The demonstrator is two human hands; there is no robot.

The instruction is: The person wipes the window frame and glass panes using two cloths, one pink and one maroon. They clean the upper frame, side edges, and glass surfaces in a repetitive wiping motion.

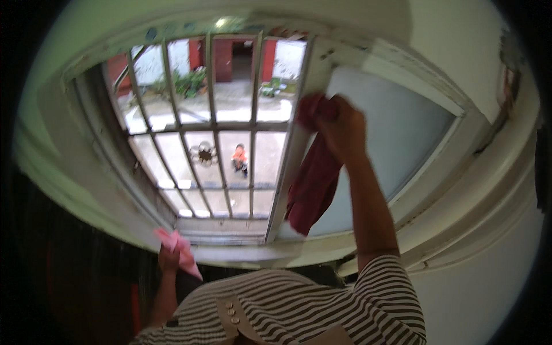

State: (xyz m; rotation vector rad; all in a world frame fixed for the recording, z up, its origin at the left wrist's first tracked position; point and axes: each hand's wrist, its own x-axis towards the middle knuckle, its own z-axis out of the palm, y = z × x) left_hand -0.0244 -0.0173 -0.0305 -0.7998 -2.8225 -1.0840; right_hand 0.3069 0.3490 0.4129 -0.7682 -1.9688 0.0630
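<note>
My right hand [347, 129] is raised and closed around a dark red cloth [313, 181]. One bunched end of the cloth presses on the upright window frame [319, 63], and the rest hangs down in front of the frosted pane [397, 126]. Low on the left, my left hand [168, 259] grips a pink cloth [179, 247] close to the lower left corner of the window. Part of the pink cloth sticks up above the fist, and a corner trails to the right.
Metal bars [213, 129] cross the left window opening. Beyond them lies a yard with green plants [190, 83], a person in orange [239, 155] and red doors. A pale sill [230, 237] runs below the window. Cracked plaster [506, 98] shows on the right wall.
</note>
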